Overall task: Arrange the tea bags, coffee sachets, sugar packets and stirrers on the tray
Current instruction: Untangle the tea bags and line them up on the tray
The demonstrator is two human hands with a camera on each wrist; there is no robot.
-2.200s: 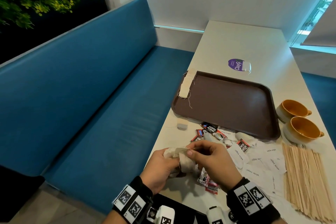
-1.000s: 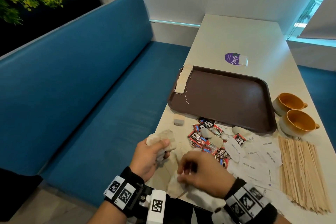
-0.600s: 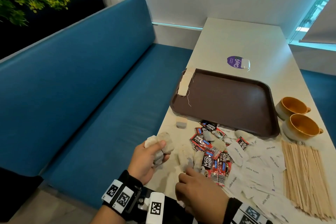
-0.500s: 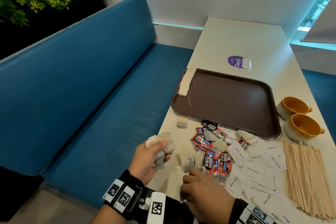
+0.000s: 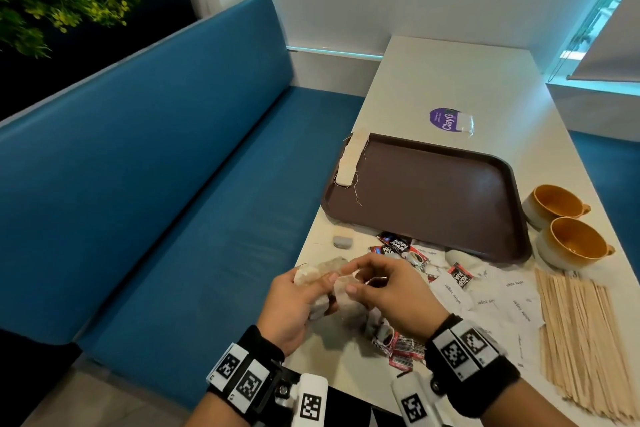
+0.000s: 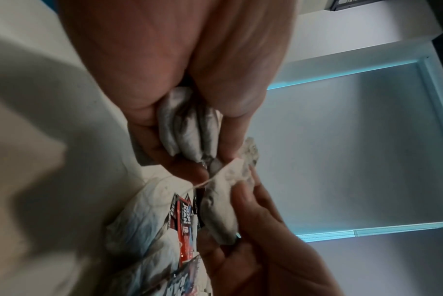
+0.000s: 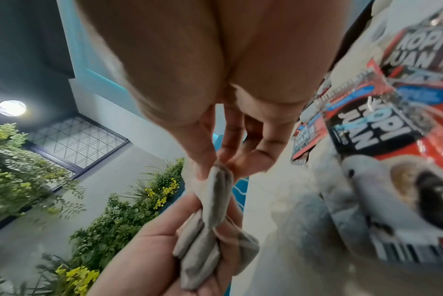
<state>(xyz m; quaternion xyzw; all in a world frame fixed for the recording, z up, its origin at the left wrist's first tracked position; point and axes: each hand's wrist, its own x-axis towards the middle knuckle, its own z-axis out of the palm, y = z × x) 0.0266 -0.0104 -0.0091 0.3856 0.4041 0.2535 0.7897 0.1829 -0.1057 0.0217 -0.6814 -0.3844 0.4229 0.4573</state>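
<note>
The left hand [image 5: 294,302] is curled round a bunch of tea bags [image 6: 189,132], holding them just off the near left corner of the table [image 5: 467,80], well short of the tray [image 5: 433,191]. The right hand [image 5: 391,291] meets it there, thumb and forefinger pinching one more tea bag [image 7: 216,200] by its top edge and pressing it against the bunch; from the left wrist a thin string [image 6: 205,181] trails off that bag. The tray is brown and lies further along the table, and a row of tea bags [image 5: 351,163] rests along its left rim, their strings straggling onto the tray floor. On the near side of the tray, between it and the hands, red-and-black coffee sachets [image 5: 398,246] lie scattered among white sugar packets [image 5: 485,298], some sachets partly under the right wrist. A lone grey tea bag [image 5: 343,241] sits by the table edge just near of the tray's left corner. To the right of the packets the wooden stirrers [image 5: 585,340] lie in a loose sheaf, and beside the tray's right rim stand two cups [image 5: 564,225], touching. Beyond the tray's far rim is a purple sticker [image 5: 446,120]. A blue bench [image 5: 156,201] runs along the table's left side.
</note>
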